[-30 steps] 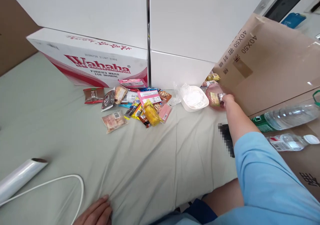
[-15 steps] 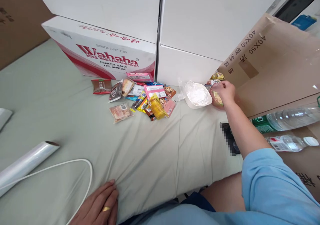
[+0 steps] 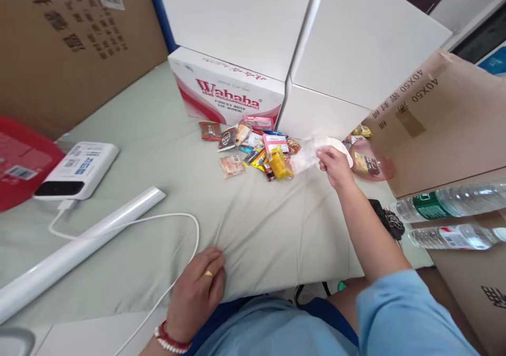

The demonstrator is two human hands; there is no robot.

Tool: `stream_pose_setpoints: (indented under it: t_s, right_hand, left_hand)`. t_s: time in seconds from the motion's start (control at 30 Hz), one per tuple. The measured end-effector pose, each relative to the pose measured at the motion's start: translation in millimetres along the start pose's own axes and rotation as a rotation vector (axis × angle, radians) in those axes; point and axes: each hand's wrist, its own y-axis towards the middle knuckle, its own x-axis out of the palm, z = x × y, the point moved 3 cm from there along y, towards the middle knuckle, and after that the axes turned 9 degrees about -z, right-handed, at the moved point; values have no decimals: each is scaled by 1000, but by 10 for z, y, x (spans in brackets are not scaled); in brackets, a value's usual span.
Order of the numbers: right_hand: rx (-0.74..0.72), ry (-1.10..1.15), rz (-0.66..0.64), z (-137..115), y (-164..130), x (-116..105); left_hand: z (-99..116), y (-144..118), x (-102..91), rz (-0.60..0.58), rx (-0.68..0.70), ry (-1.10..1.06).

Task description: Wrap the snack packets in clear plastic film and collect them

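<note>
My right hand (image 3: pixel 334 162) is closed on a crumpled clear plastic bag (image 3: pixel 307 155), which is blurred and hangs out to the left. Partly behind that hand stands a white bowl (image 3: pixel 344 148). To its right is a pink see-through bowl (image 3: pixel 385 169) holding a packaged snack (image 3: pixel 364 164). Left of the bag lies a pile of packaged snacks, a yellow packet (image 3: pixel 280 164) in front and a pink-and-white packet (image 3: pixel 275 143) behind it. My left hand (image 3: pixel 201 279) rests on the cloth by the front edge, fingers lying on it, holding nothing.
Behind the snacks stand a Wahaha water carton (image 3: pixel 233 95) and white boxes (image 3: pixel 328 108). Two plastic bottles (image 3: pixel 458 237) lie at the right by a cardboard box (image 3: pixel 435 135). At the left are a film roll (image 3: pixel 87 245), a white cable (image 3: pixel 169 215) and a power bank (image 3: pixel 85 161).
My right hand has moved left from the pink bowl and taken hold of the clear plastic bag, now drawn out leftward from the white bowl. The view has swung left.
</note>
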Motion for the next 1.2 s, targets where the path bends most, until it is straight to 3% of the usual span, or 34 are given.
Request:
stream_pose_setpoints:
  t_s: [0.1,0.2,0.3,0.4,0.47,0.57,0.63,0.77,0.87,0.93,1.03,1.2]
  right_hand:
    - [140,424,-80,66,-787,122]
    - [248,507,-90,101,-1460,278]
    - [295,498,-131,82,-1840,419]
    - [330,486,-179,69,-1961,420]
    - [320,446,-124,83,-1961,320]
    - [266,294,132,118,-1952,166]
    - [271,259,194,144,-1961,230]
    - [350,284,-58,205,-1954,721]
    - [333,273,-150,241,-1920,929]
    - [292,282,-104,254,-1905,854]
    - [252,282,34,272,-1942,505]
    - [236,279,180,376,-2142,-126]
  left_hand:
    - [147,119,-24,30,-207,-307]
    - [373,446,119,-88,-330,-660]
    - [484,878,402,-198,-334,-803]
    - [415,1204,723,-313,-347,-999]
    - [335,1305,881,-378,-369,-1192]
    - [229,1301,942,-240,-415,-1269]
    - [240,1246,918,-200,-372,-1194]
    - [346,1180,854,-257,-214,-1069]
    - [311,1190,848,-228,-269,-1097]
    - [238,1201,873,-175,-379,-1173]
    - [129,1199,925,-55,-552,-1308]
    - [84,1184,955,-10,-603,-1277]
